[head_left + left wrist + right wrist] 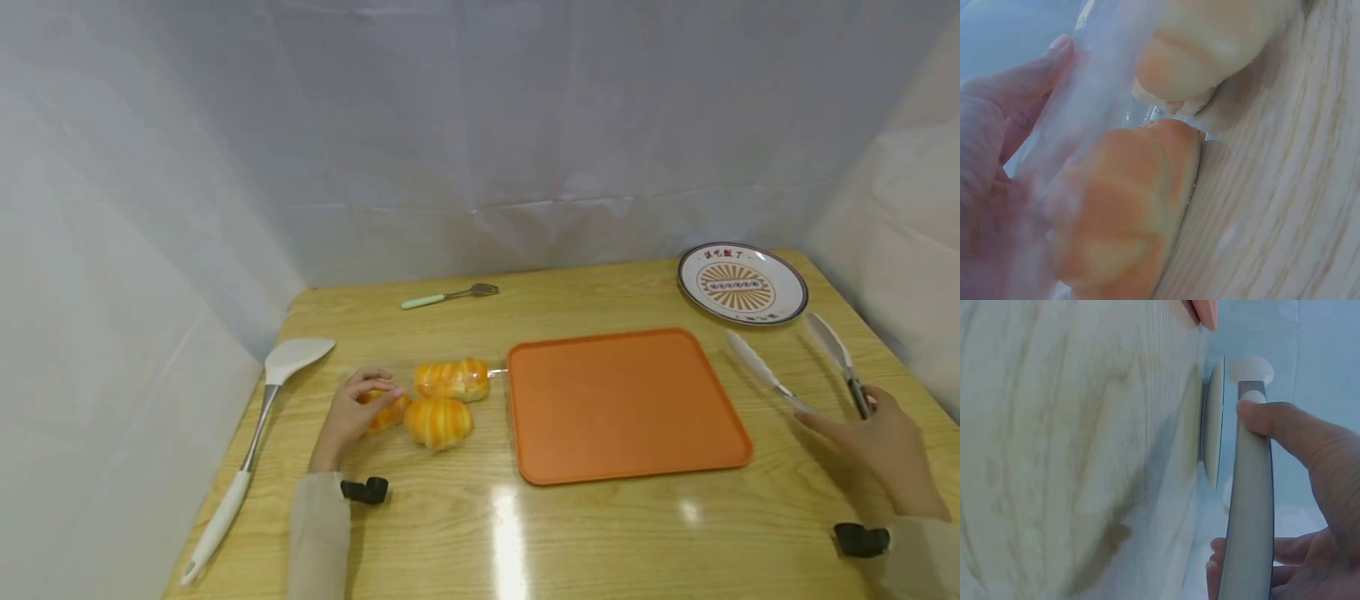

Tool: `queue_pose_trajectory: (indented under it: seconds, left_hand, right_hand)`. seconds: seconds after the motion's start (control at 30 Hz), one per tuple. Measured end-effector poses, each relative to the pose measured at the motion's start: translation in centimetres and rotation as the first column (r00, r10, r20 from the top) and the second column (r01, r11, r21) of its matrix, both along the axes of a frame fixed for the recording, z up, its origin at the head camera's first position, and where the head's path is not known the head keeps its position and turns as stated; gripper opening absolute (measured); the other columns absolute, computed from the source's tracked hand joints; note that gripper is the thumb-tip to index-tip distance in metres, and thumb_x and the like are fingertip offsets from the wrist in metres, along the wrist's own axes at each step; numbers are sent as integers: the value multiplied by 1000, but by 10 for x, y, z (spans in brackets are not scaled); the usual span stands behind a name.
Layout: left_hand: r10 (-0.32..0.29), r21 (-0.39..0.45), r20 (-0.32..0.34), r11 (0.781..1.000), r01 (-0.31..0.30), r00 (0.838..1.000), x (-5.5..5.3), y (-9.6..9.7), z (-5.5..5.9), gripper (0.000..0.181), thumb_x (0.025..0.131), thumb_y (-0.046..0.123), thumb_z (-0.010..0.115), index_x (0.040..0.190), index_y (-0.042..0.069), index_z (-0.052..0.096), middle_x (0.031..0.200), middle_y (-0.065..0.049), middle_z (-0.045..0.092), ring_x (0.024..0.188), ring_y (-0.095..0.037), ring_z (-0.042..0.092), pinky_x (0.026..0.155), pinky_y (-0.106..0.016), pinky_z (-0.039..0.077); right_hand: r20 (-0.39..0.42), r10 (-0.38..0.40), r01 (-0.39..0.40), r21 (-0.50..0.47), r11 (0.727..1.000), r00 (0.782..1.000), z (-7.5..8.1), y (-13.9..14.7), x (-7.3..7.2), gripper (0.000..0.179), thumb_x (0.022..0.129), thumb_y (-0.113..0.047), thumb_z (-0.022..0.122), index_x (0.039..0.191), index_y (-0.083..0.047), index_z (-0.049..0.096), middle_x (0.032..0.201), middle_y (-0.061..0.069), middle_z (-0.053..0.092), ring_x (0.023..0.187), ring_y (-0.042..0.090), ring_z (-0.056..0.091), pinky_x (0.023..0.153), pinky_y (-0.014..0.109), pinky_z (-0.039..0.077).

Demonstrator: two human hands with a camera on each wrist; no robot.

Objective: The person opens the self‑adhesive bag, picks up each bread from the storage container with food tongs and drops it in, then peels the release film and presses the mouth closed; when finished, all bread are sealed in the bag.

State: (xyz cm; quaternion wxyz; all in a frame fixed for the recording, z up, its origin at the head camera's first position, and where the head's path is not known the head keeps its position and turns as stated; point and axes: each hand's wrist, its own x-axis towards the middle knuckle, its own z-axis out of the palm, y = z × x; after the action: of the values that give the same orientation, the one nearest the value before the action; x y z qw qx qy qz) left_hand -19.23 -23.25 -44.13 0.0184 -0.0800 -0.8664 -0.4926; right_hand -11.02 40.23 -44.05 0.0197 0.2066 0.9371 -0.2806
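At the left of the table, my left hand pinches clear plastic wrapping over a glossy orange-yellow bread roll. A second striped roll lies right beside it, and a wrapped longer one sits just behind. In the left wrist view, the film spreads between my fingers and the bread, which rests on the wood. My right hand grips a pair of tongs by the handle, thumb on one arm and fingers on the other. The two white-tipped arms stand spread apart, pointing toward the plate.
An orange rectangular tray lies mid-table between my hands. A patterned plate stands at the back right. A fork with a pale green handle lies at the back; a long white turner lies along the left edge. White sheeting surrounds the table.
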Motion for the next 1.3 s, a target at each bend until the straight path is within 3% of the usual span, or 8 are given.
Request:
queue_pose_trajectory:
  seconds: [0.13,0.43,0.83,0.97,1.07,1.13,1.2,1.3]
  left_hand:
    - [1,5,12,1000,-1,1000,6,5,11,18,89,3,68,98,-13,69,123,-29,56,122,-41,47,108,-51,34]
    - [-8,14,-17,1000,8,1000,-7,-7,-16,18,90,9,70,99,-6,72,124,-22,58,122,-34,48,109,-49,32]
    - [-13,-11,8,1000,13,1000,-12,-10,-15,28,96,21,63,107,-4,70,123,-20,59,122,-34,49,110,-51,34]
    - [-35,-66,3,997,35,999,-12,-10,-8,28,97,22,61,109,-2,70,123,-21,60,121,-36,50,107,-55,37]
    - [-63,-110,-2,992,62,998,-16,-9,4,30,99,25,59,112,0,69,125,-20,59,123,-38,50,106,-60,38]
    - [-90,-124,-16,988,87,996,-23,-6,14,30,99,24,59,114,0,68,126,-20,58,124,-40,49,107,-63,35]
    - [-119,-155,-40,982,112,992,-33,-2,27,30,99,23,59,116,0,68,126,-20,58,124,-39,49,109,-63,33]
    - [-182,-206,-56,964,167,982,-48,8,47,29,99,22,59,117,2,68,125,-18,59,122,-38,51,107,-62,35]
  right_hand:
    - [56,-15,15,-6,1000,998,-3,12,1,112,87,-59,62,143,22,10,136,52,25,116,67,32,93,72,34]
    - [101,-61,65,-35,997,993,-9,20,6,111,87,-58,62,141,24,12,135,53,26,118,67,31,97,71,33]
    - [131,-78,81,-17,997,988,-13,16,5,106,88,-58,58,140,24,16,134,51,27,117,65,33,97,71,31]
    - [53,-72,68,57,996,996,-11,6,3,105,88,-60,58,141,21,19,133,54,23,117,70,28,94,77,24]
    - [-76,-41,48,95,994,996,-2,-15,-2,97,90,-55,58,143,19,23,133,55,23,119,71,24,91,75,23]
    - [-187,-3,16,70,997,982,7,-35,-7,87,92,-47,59,141,19,29,133,53,29,120,69,28,92,74,23]
    - [-259,54,-50,20,999,964,15,-59,-14,75,94,-39,60,140,16,37,130,49,39,116,63,38,92,68,29]
    - [-303,140,-167,-63,984,943,25,-99,-24,63,95,-34,62,138,10,46,122,37,56,95,29,62,84,43,50]
